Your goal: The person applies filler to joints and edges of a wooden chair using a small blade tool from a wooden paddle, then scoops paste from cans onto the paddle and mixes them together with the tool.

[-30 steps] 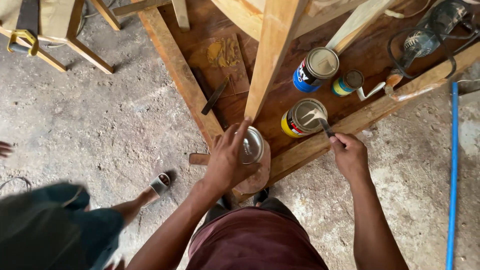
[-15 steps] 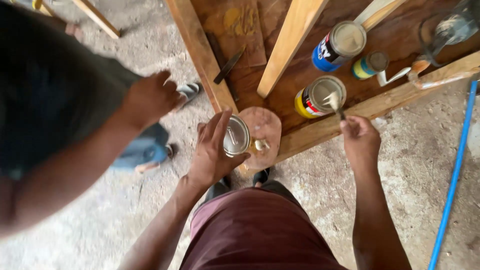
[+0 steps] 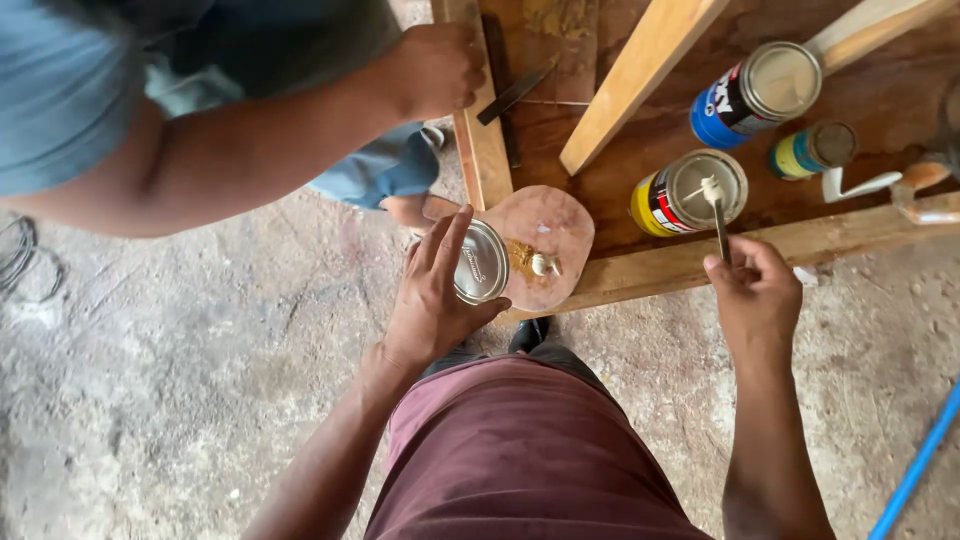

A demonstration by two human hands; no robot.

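Nearest the camera: one maroon-clad torso [image 3: 520, 450] and two bare forearms reaching forward over grey concrete floor [image 3: 200, 400].

Left hand [image 3: 435, 290]: fingers wrapped on one round metal can lid [image 3: 480, 262], gripped at its edge and tilted, just beside one rounded pinkish wooden board [image 3: 545, 245]. One small pale dab of paste [image 3: 542, 264] sits on that board beside a brownish smear.

Right hand [image 3: 757, 295]: fingers pinched shut on one thin stick [image 3: 720, 225], which reaches up into the open yellow-and-black can [image 3: 688, 192]; stick tip carries pale paste.

Cans counted: three. The yellow-and-black one, open, stands nearest the table's front rail [image 3: 800, 245]; one blue can [image 3: 755, 92] farther back; one small green-and-yellow tin [image 3: 812, 150] to its right. All three stand apart from each other on the dark brown tabletop [image 3: 620, 170].

One pale timber plank [image 3: 640, 75] crosses diagonally above the tabletop, between board and blue can.

One blue pipe [image 3: 915, 470] cuts the lower right corner, well apart from the right hand.

Far left: another person's hand [image 3: 435, 68] grips the table's left edge rail [image 3: 480, 150]; one dark flat tool [image 3: 515, 92] lies just beside it. Open floor left of the table.
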